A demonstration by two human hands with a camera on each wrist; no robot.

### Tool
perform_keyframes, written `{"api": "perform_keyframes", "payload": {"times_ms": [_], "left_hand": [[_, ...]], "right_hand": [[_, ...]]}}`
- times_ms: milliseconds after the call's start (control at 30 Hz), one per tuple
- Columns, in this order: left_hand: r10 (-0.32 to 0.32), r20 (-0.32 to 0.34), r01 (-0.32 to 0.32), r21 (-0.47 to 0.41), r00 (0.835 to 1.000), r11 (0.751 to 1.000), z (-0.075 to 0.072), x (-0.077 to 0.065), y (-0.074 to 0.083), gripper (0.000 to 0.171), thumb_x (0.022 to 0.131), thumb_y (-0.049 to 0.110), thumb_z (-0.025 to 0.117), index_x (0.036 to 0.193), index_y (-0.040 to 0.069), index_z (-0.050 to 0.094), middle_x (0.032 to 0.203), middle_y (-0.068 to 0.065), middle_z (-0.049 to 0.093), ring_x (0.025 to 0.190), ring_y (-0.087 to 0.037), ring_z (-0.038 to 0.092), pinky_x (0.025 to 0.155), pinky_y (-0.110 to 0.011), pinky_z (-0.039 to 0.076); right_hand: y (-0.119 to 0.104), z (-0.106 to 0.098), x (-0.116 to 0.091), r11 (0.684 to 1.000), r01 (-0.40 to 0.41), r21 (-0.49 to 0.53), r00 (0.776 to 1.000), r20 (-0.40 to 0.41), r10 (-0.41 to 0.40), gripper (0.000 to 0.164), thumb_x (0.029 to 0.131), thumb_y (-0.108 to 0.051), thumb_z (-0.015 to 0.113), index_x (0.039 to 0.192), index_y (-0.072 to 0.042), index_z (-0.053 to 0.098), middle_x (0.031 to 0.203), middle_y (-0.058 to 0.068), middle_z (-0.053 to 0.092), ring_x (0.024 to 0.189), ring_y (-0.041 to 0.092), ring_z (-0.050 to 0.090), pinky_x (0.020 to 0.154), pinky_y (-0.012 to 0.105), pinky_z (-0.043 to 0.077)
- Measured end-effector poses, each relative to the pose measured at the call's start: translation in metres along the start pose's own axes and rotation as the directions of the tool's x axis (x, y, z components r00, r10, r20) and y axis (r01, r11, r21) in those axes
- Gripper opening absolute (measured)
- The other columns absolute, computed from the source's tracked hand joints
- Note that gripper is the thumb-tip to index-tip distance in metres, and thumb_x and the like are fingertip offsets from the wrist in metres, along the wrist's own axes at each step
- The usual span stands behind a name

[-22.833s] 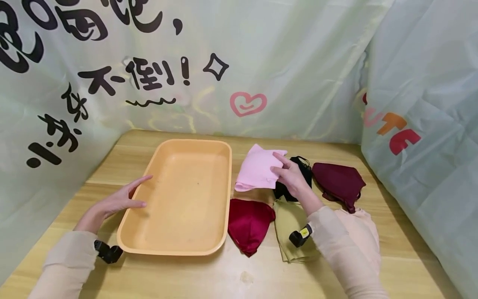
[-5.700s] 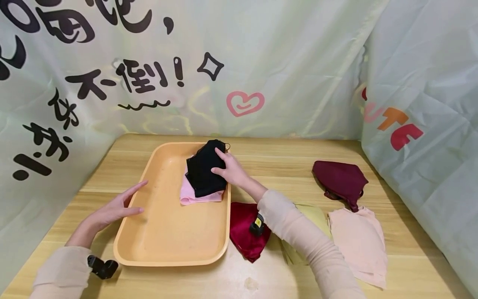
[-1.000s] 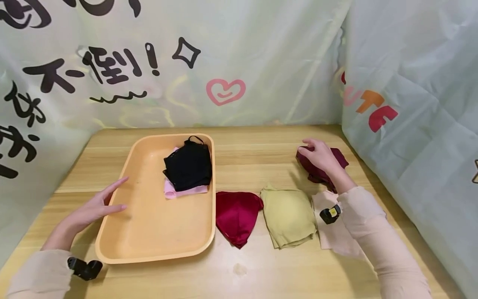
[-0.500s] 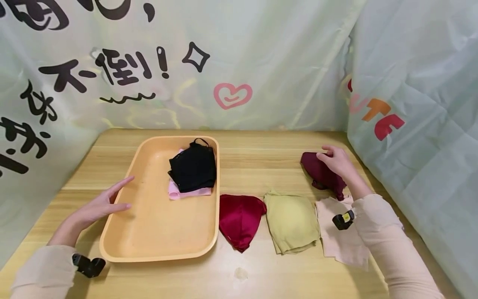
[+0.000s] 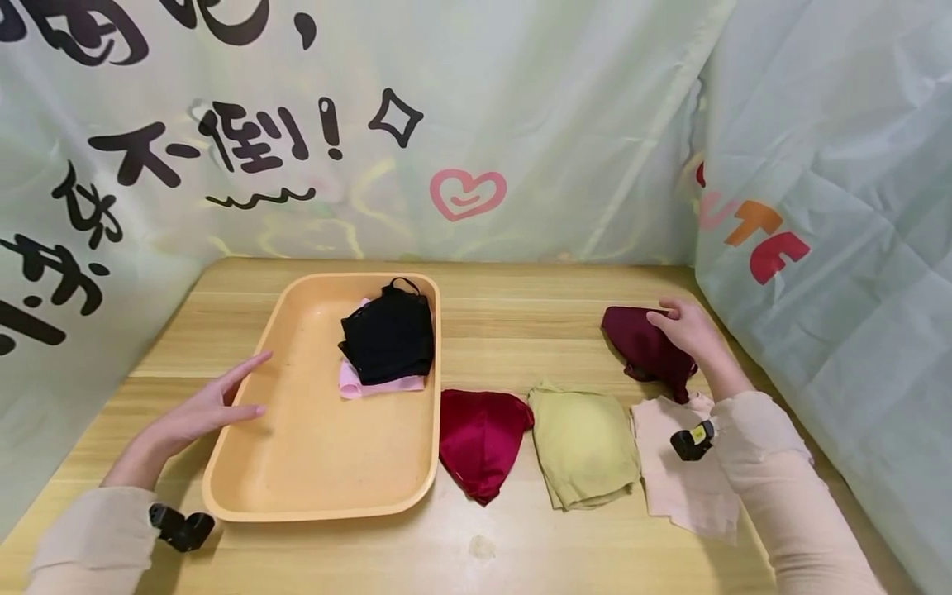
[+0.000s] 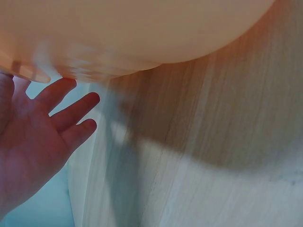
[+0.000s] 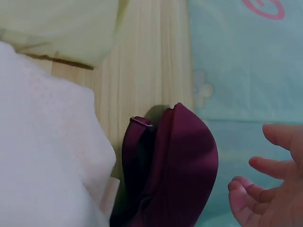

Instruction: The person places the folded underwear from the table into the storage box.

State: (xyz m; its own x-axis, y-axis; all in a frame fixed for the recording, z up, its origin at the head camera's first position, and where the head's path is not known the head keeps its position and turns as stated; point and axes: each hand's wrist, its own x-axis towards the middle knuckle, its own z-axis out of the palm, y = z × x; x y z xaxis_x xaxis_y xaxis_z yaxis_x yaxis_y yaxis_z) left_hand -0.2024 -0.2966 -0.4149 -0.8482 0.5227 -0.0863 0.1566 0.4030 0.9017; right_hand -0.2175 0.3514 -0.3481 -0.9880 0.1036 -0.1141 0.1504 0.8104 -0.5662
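My left hand (image 5: 197, 417) is at the left side of the orange tray (image 5: 320, 514), thumb and fingers spread about its rim. In the left wrist view the fingers (image 6: 73, 113) lie relaxed beside the tray's outer wall. My right hand (image 5: 692, 330) hovers over the far right end of a folded maroon bra (image 5: 640, 339), its fingers loosely bent and holding nothing. The right wrist view shows a gap between fingertips and bra, and a strap with an adjuster on the bra. Inside the tray, a black folded garment (image 5: 390, 335) with a thin strap lies on a pink folded cloth (image 5: 383, 387).
Right of the tray, a dark red satin piece (image 5: 483, 438), an olive-yellow folded garment (image 5: 583, 446) and a pale pink one (image 5: 680, 479) lie in a row on the wooden table (image 5: 521, 314). Printed curtains (image 5: 580, 124) stand behind and at the right.
The pink cloth, then the black garment, went from the table into the tray. Since a second ago, my right hand has shifted right over the maroon bra. The left hand stays at the rim.
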Motion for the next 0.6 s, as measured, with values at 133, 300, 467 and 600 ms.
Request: {"api": "perform_keyframes", "payload": {"times_ms": [133,300,467,600], "left_hand": [[-0.006,-0.003,0.006,0.004,1.000,1.000,0.000,0.001,0.000,0.073,0.088,0.006,0.055,0.147,0.008,0.011,0.147,-0.027,0.001,0.133,-0.033,-0.003,0.085,0.000,0.020],[-0.009,-0.007,0.009,0.009,1.000,1.000,0.000,0.001,-0.001,0.074,0.088,0.006,0.055,0.147,0.009,0.011,0.148,-0.027,0.000,0.133,-0.035,-0.002,0.084,0.000,0.021],[0.005,-0.003,-0.005,-0.006,1.000,1.000,0.000,0.001,-0.001,0.073,0.088,0.004,0.054,0.146,0.007,0.010,0.148,-0.027,-0.002,0.133,-0.032,-0.005,0.085,0.000,0.020],[0.010,-0.006,-0.011,-0.002,1.000,1.000,0.000,0.000,0.000,0.073,0.088,0.004,0.054,0.146,0.007,0.011,0.147,-0.027,-0.001,0.133,-0.032,-0.005,0.085,0.000,0.019]], "right_hand": [[0.005,0.000,-0.001,0.999,-0.033,0.012,0.999,-0.032,0.034,0.063,0.095,-0.031,0.040,0.134,0.016,0.024,0.132,0.041,0.024,0.122,0.052,0.021,0.097,0.059,0.023],[0.011,0.000,0.000,0.992,-0.121,0.033,0.992,-0.032,0.122,0.071,0.095,-0.038,0.037,0.139,0.012,0.014,0.136,0.042,0.011,0.122,0.058,0.011,0.096,0.063,0.019],[0.020,-0.004,0.002,0.983,-0.183,0.020,0.981,0.069,0.181,0.079,0.095,-0.044,0.031,0.139,0.014,-0.001,0.137,0.044,-0.002,0.122,0.062,-0.002,0.097,0.066,0.012],[0.028,-0.006,0.005,0.982,-0.189,-0.012,0.973,0.135,0.189,0.085,0.094,-0.047,0.026,0.135,0.020,-0.008,0.136,0.044,-0.003,0.123,0.059,-0.006,0.100,0.064,0.010]]}}
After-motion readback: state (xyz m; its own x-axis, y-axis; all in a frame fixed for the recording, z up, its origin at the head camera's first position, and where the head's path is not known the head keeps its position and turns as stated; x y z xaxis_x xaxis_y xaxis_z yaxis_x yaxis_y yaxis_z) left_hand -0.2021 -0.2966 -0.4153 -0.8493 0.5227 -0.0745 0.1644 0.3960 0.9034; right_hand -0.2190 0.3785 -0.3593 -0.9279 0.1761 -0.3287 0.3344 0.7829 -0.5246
